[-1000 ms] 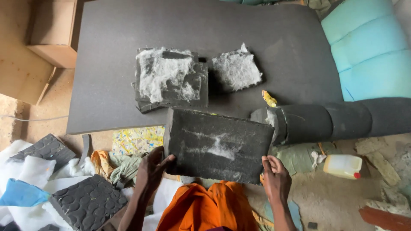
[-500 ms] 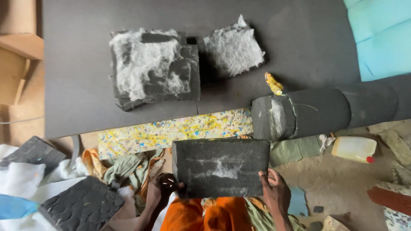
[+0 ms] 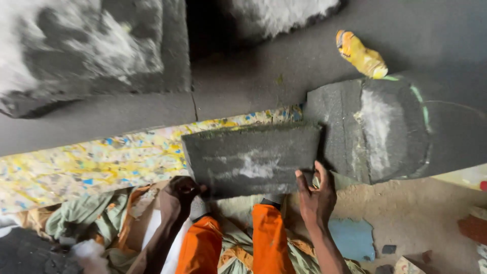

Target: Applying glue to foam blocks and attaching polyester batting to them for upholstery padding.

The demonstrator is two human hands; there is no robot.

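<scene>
The slab (image 3: 252,160) is sitting closer to the view now, over the lap, its top edge nearing the mat (image 3: 264,76). Left hand (image 3: 181,193) and right hand (image 3: 315,195) are gripping its lower corners; the roll (image 3: 375,127) is lying just right.

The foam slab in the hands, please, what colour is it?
Dark grey foam slab with whitish smears, head view.

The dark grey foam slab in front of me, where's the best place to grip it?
Probably the two lower corners of the foam slab, from the near side, as the left hand and right hand do: it is a wide flat rectangle, its near edge free.
</scene>
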